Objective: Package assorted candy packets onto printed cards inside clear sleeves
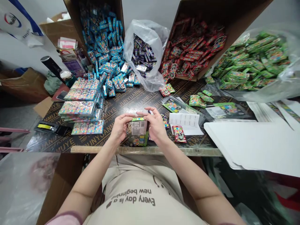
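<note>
Close to the table's front edge, my left hand (121, 126) and my right hand (156, 125) pinch the top corners of a small plastic packet (138, 127) between them. Its face carries a pale printed label, and a green strip shows along the top. Directly below it is a black-and-green printed part (138, 141); I cannot tell whether it belongs to the same packet. Beside my right hand are a red printed packet (179, 133) and a white sheet of stickers (184, 119). Several dark purple packets are partly hidden behind that hand.
Stacked multicoloured packs (78, 107) and a black tape dispenser (52, 128) stand at left. Behind are heaps of blue packets (110, 62), a bag of purple packets (142, 51), a box of red packets (192, 53) and green ones (255, 62). White sheets (255, 143) overhang the right edge.
</note>
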{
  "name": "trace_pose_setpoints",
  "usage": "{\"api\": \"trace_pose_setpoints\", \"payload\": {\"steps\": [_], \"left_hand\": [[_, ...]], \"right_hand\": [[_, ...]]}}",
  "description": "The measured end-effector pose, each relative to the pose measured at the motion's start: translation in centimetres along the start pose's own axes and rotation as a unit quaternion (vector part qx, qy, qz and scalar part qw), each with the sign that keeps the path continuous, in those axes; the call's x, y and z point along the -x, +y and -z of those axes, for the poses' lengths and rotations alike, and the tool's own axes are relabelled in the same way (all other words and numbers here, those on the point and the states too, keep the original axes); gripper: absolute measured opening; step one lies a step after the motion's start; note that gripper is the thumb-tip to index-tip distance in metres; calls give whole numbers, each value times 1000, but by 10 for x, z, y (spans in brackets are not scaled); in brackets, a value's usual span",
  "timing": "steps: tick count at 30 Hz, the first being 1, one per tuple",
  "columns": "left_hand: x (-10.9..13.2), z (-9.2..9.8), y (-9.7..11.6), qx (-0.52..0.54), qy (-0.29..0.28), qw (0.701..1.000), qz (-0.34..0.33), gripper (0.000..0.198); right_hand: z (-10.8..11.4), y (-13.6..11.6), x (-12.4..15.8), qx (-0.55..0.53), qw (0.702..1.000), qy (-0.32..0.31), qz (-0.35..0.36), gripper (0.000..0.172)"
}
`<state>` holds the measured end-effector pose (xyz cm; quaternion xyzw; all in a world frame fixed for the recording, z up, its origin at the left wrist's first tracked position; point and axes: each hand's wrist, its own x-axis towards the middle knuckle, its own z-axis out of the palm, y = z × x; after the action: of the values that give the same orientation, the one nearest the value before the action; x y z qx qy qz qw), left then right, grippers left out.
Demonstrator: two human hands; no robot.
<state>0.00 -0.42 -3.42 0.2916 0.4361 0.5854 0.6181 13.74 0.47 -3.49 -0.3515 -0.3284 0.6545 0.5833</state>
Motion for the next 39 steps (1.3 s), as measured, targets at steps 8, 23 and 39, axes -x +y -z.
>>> {"api": "trace_pose_setpoints", "payload": {"steps": [8,23,39], "left_hand": [[1,9,28,-273,-50,937,-214,12],[-7,1,55,-440,-124,875,-159,18],[3,6,39,-591,-219,664,-403,25]], "right_hand": [[15,3,-4,98,984,10,145,19],[22,-12,-4,263,948,-39,172,19],[200,-53,-48,696,685,63,206,44]]}}
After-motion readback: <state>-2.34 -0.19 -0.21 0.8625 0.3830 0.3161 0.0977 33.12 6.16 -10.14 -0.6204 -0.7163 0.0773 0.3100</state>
